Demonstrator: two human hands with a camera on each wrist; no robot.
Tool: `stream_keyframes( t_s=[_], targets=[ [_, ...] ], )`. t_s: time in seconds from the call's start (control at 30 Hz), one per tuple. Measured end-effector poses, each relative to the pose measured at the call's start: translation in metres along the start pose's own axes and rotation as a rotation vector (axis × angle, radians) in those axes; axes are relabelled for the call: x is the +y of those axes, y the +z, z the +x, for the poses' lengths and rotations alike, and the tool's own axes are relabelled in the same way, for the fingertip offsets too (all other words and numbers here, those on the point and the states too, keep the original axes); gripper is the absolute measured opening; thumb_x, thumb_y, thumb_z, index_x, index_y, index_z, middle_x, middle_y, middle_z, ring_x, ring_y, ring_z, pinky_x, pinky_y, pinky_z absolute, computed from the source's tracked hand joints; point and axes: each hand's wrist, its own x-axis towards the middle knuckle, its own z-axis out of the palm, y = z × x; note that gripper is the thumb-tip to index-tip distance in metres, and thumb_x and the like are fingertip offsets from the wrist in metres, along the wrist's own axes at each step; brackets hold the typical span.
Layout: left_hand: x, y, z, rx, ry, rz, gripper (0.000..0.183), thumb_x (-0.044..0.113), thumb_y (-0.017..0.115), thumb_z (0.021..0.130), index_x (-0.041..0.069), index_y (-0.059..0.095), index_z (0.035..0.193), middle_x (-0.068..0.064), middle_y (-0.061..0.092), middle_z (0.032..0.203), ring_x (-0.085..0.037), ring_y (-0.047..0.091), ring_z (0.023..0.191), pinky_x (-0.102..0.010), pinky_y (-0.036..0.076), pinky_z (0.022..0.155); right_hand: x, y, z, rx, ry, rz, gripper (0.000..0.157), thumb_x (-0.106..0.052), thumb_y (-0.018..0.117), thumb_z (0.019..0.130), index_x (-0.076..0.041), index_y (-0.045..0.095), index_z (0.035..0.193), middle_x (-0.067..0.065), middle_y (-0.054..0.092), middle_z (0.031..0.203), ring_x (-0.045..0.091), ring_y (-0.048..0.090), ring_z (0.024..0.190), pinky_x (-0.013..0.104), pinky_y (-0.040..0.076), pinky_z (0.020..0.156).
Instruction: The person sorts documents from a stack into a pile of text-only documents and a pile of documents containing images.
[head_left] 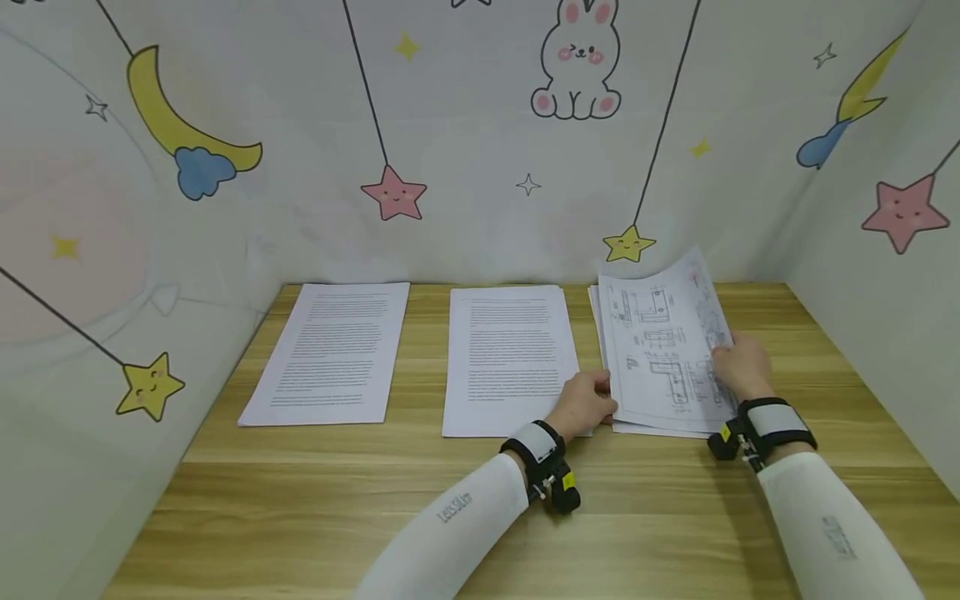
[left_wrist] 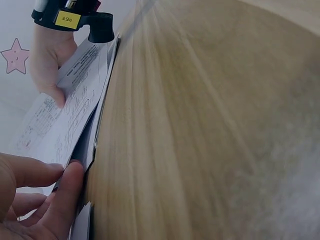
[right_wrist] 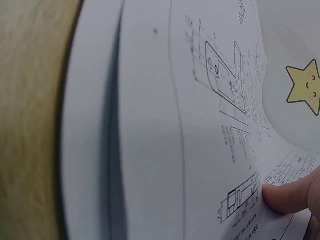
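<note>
Sheets printed with technical drawings (head_left: 656, 342) lie at the right of the table, with their right side and far right corner raised. My right hand (head_left: 744, 365) grips their right edge, and its thumb (right_wrist: 286, 196) lies on the printed face in the right wrist view. At the lower left edge, my left hand (head_left: 583, 403) pinches the paper between thumb and finger, as the left wrist view shows. More white sheets (head_left: 626, 429) lie beneath, with a gap under the raised ones. How many sheets each hand holds cannot be seen.
A stack of text pages (head_left: 517, 358) lies in the middle, just left of my left hand. Another text page stack (head_left: 330, 354) is at the far left. The wooden table (head_left: 360, 500) meets a printed cloth wall (head_left: 480, 233) at the back and sides.
</note>
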Motion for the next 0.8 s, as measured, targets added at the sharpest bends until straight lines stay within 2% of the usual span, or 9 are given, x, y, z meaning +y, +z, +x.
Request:
stream_keyframes(
  t_s=[0.13, 0.27, 0.33, 0.47, 0.57, 0.67, 0.73, 0.8],
  targets=[
    [0.002, -0.001, -0.001, -0.017, 0.027, 0.094, 0.030, -0.001, 0.062, 0.081, 0.000, 0.063, 0.111, -0.005, 0.062, 0.089, -0.006, 0.057, 0.055, -0.017, 0.051, 0.049, 0.002, 0.001, 0.002, 0.017, -0.033, -0.087, 0.042, -0.007, 0.040, 0.093, 0.017, 0.045, 0.127, 0.039, 0.056, 0.110, 0.041, 0.059, 0.085, 0.034, 0.047, 0.055],
    [0.005, -0.002, 0.000, -0.023, 0.034, 0.208, 0.007, 0.003, 0.065, 0.080, 0.002, 0.059, 0.083, 0.000, 0.055, 0.068, -0.006, 0.056, 0.047, -0.016, 0.043, 0.044, 0.002, 0.004, 0.002, 0.016, -0.060, -0.160, 0.036, -0.004, 0.045, 0.090, 0.018, 0.052, 0.117, 0.037, 0.058, 0.102, 0.039, 0.059, 0.078, 0.034, 0.045, 0.053],
    [0.006, -0.002, 0.000, -0.020, 0.048, 0.285, 0.015, 0.005, 0.066, 0.080, 0.006, 0.053, 0.073, 0.001, 0.053, 0.059, -0.006, 0.055, 0.043, -0.017, 0.038, 0.042, 0.000, 0.005, 0.002, -0.002, -0.042, -0.187, 0.036, -0.004, 0.049, 0.088, 0.017, 0.052, 0.116, 0.036, 0.057, 0.102, 0.039, 0.058, 0.077, 0.036, 0.044, 0.053],
    [0.008, 0.000, -0.001, 0.000, 0.067, 0.392, 0.020, 0.007, 0.067, 0.079, 0.008, 0.052, 0.067, 0.002, 0.052, 0.050, -0.005, 0.050, 0.037, -0.017, 0.034, 0.040, -0.004, 0.006, 0.003, -0.010, -0.005, -0.248, 0.040, -0.006, 0.055, 0.084, 0.016, 0.050, 0.118, 0.036, 0.057, 0.102, 0.041, 0.058, 0.078, 0.040, 0.045, 0.055],
    [0.009, 0.002, 0.000, -0.002, 0.058, 0.399, 0.021, 0.008, 0.068, 0.079, 0.008, 0.052, 0.066, 0.002, 0.051, 0.048, -0.004, 0.048, 0.035, -0.017, 0.033, 0.040, -0.005, 0.006, 0.004, 0.021, 0.010, -0.290, 0.046, -0.006, 0.058, 0.082, 0.015, 0.045, 0.122, 0.036, 0.057, 0.102, 0.042, 0.058, 0.079, 0.039, 0.043, 0.052],
    [0.011, 0.000, -0.001, -0.030, 0.011, 0.335, 0.016, 0.008, 0.067, 0.080, 0.006, 0.055, 0.070, 0.001, 0.053, 0.050, -0.007, 0.052, 0.038, -0.017, 0.034, 0.040, -0.005, 0.006, 0.004, 0.053, 0.007, -0.316, 0.052, -0.006, 0.058, 0.081, 0.013, 0.041, 0.126, 0.036, 0.057, 0.102, 0.041, 0.058, 0.077, 0.037, 0.041, 0.048],
    [0.012, -0.004, -0.002, -0.050, -0.022, 0.265, 0.008, 0.009, 0.067, 0.081, 0.002, 0.064, 0.084, 0.001, 0.056, 0.058, -0.010, 0.058, 0.044, -0.017, 0.038, 0.043, -0.004, 0.007, 0.004, 0.062, 0.007, -0.329, 0.056, -0.006, 0.057, 0.082, 0.012, 0.038, 0.131, 0.037, 0.055, 0.104, 0.042, 0.057, 0.079, 0.040, 0.042, 0.050],
    [0.013, -0.009, -0.003, -0.063, -0.048, 0.190, 0.024, 0.010, 0.066, 0.083, -0.001, 0.066, 0.104, 0.001, 0.059, 0.067, -0.014, 0.064, 0.051, -0.018, 0.043, 0.046, -0.004, 0.008, 0.003, 0.059, 0.012, -0.340, 0.061, -0.006, 0.056, 0.082, 0.011, 0.032, 0.136, 0.039, 0.051, 0.109, 0.046, 0.054, 0.085, 0.047, 0.045, 0.056]
  ],
)
